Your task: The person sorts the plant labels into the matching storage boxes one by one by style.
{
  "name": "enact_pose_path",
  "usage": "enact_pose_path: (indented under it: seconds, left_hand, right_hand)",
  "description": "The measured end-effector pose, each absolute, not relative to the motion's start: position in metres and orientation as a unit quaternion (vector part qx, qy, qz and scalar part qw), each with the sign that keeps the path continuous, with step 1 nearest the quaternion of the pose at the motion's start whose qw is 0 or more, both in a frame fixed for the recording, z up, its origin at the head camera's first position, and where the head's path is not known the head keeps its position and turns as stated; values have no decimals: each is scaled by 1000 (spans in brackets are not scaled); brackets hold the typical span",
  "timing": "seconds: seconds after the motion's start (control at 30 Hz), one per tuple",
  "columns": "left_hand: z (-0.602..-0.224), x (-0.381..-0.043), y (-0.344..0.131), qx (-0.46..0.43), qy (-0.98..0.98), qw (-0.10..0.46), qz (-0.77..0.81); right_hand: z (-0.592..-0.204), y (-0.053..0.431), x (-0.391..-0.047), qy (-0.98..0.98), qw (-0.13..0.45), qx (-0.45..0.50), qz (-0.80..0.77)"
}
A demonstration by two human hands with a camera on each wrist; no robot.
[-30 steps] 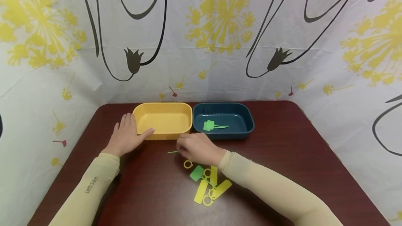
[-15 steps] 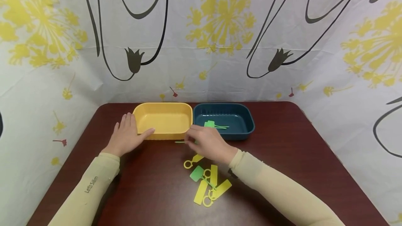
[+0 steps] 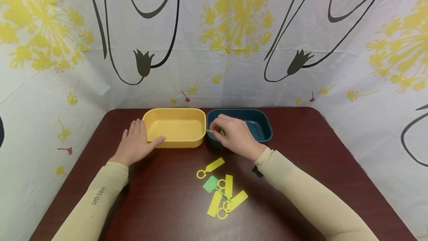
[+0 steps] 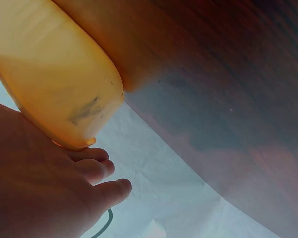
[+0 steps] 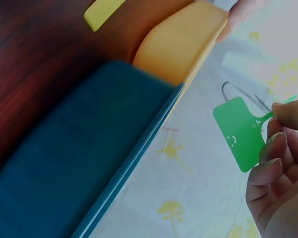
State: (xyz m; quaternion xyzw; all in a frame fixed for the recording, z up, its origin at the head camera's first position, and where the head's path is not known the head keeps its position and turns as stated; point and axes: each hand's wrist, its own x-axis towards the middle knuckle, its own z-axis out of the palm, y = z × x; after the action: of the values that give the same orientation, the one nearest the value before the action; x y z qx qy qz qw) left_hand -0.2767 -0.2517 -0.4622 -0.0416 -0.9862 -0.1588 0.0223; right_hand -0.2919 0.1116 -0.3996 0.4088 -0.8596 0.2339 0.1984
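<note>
While the left hand lies spread against the yellow tray, just left of the blue tray, the right hand is over the blue tray's left part, thumb and fingertips pinching the thin stem of a green tag. From where I stand, the stem's tip points left, past the blue tray's rim. The step in hand looks to me like setting this tag down in the blue tray. To do it well, I'd bring the tag wholly inside the blue tray's walls, its stem clear of the rim where the two trays meet, lower it close to the bottom, and only then part the fingertips; dropped from higher, so light a piece might land askew or hang on the edge. The left hand's rest on the yellow tray should help keep it from sliding if the knuckles brush it. On the table in front of the blue tray lie a lone yellow tag and, farther out from it, overlapping yellow tags with a second green tag, its stem across them. If lifted, that one would be best taken by its flat end, since the stem could snag on the yellow loops.
</note>
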Motion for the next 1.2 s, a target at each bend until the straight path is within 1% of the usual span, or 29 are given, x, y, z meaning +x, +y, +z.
enact_pose_path:
  seconds: [0.23,0.9,1.0,1.2]
  left_hand:
    - [-460,-276,-251,-40,-987,21,-156]
    - [-461,-276,-251,-41,-986,21,-157]
    - [-461,-276,-251,-41,-986,24,-159]
    - [-462,-278,-251,-39,-986,21,-159]
  right_hand:
    - [-399,124,-308,-874,183,379,241]
    - [-410,142,-349,-922,80,317,206]
    - [-412,144,-355,-927,58,309,203]
    - [-418,149,-363,-933,-7,292,211]
